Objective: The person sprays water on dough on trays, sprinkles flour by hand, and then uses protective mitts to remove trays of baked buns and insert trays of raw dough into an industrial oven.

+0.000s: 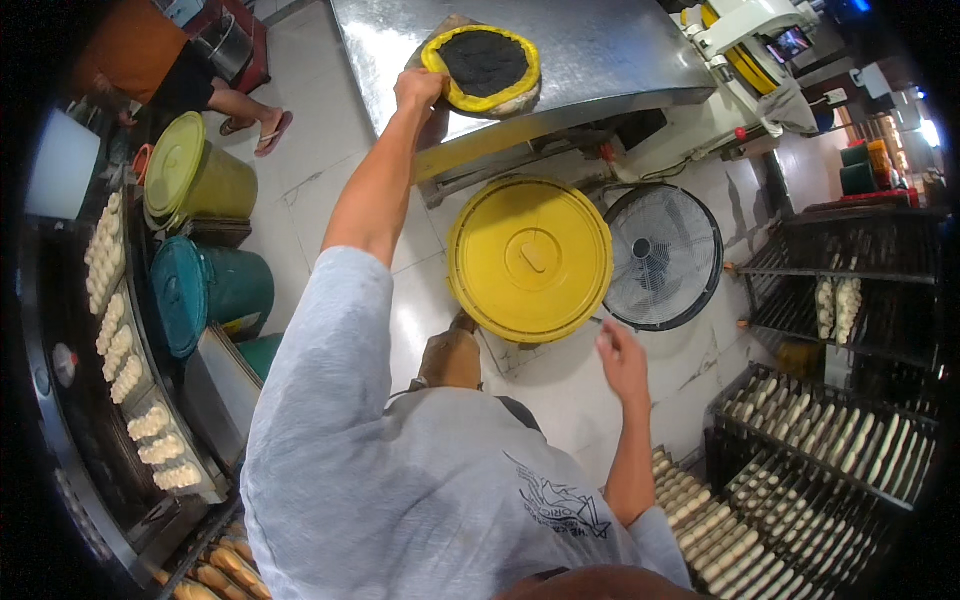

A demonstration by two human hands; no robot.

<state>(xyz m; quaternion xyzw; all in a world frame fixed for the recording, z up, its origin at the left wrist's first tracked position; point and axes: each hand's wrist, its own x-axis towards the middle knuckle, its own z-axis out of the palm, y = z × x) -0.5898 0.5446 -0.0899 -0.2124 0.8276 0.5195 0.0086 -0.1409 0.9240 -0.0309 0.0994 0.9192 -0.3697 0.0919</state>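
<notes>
My left arm stretches forward to a metal table. There my left hand [422,90] is closed on the near left edge of a round, cushion-like pad [485,65] with a black middle and a puffy yellow rim. Under the pad, a brownish piece shows at its edges; I cannot make out its kind. My right hand [622,358] hangs low at my right side, fingers loosely curled, with nothing seen in it. It is nearest to a large bin with a yellow lid [530,258], apart from it.
A round floor fan [663,256] stands right of the bin. Racks [830,430] of shaped dough fill the right; trays of dough [125,350] line the left. Yellow [205,170] and teal [210,290] bins stand at left, near another person's legs [245,110]. A white machine [745,40] is far right.
</notes>
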